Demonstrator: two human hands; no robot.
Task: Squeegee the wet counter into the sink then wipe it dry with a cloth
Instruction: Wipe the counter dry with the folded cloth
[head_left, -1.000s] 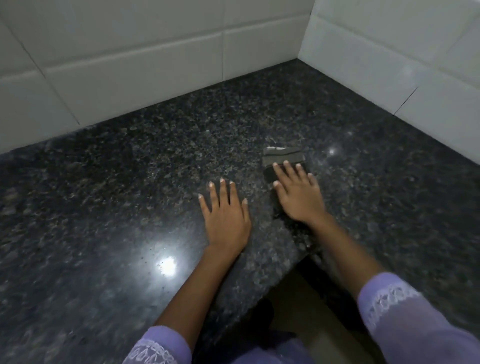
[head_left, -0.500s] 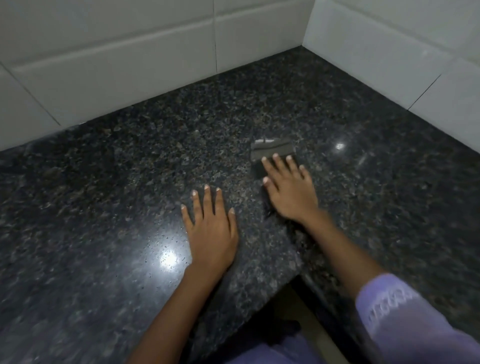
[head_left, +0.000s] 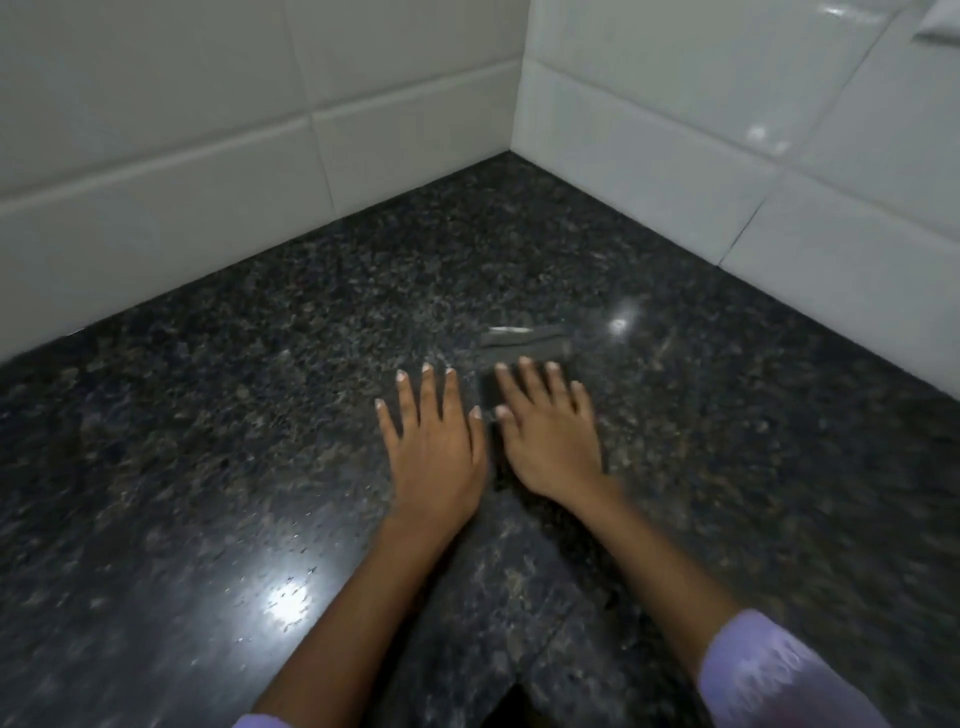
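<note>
A dark speckled granite counter (head_left: 234, 426) fills the view and runs into a tiled corner. A small dark grey cloth (head_left: 524, 345) lies flat on it near the middle. My right hand (head_left: 550, 431) presses on the cloth with straight, spread fingers, covering its near part. My left hand (head_left: 434, 441) rests flat on the bare counter right beside it, fingers spread, holding nothing. Small water droplets glint on the counter at the lower left. No squeegee and no sink are in view.
White wall tiles (head_left: 208, 171) rise behind the counter on the left and on the right, meeting at the corner. The counter's inner edge shows at the bottom centre, between my forearms.
My left hand has slid forward and to the right, now lying close beside my right hand. My right hand stays pressed on the cloth. The camera has tilted up toward the corner.
</note>
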